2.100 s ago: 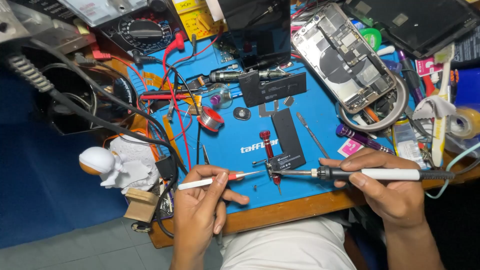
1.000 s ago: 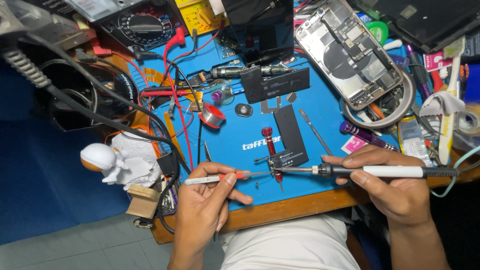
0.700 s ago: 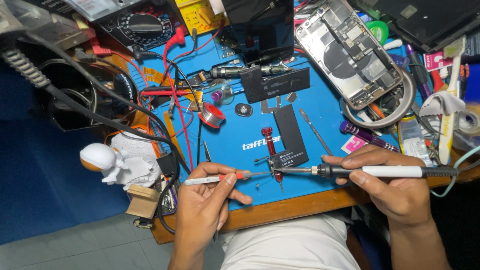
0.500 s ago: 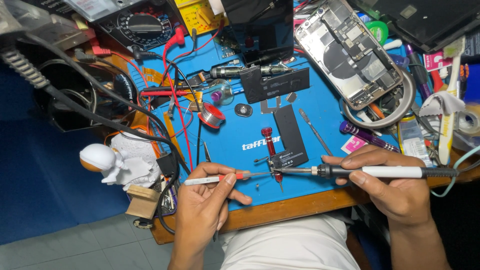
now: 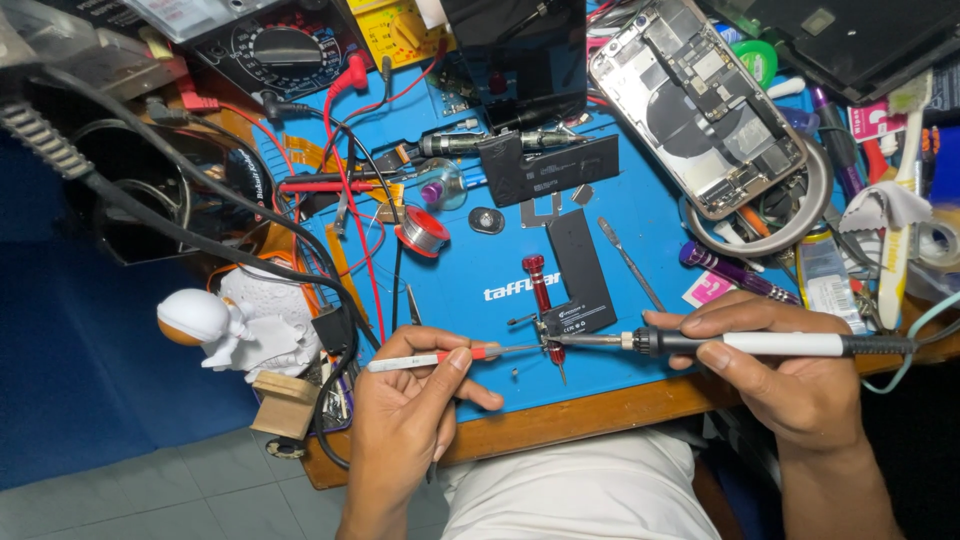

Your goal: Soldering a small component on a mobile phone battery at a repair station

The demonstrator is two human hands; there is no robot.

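Soldering iron (image 5: 760,344) grasped in the right hand (image 5: 790,375), tweezers (image 5: 440,357) pinched by the left hand (image 5: 410,415) fingers, both tips brought together at a small black board (image 5: 580,275) laid on the blue bench mat (image 5: 470,270), red screwdriver (image 5: 541,300) alongside.

Multimeter (image 5: 275,45) cut off by top edge

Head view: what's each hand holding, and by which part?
Left hand pinches tweezers near mid-length, tips toward the small black part. Right hand grips the soldering iron pen-style on its white handle, just behind the black collar.
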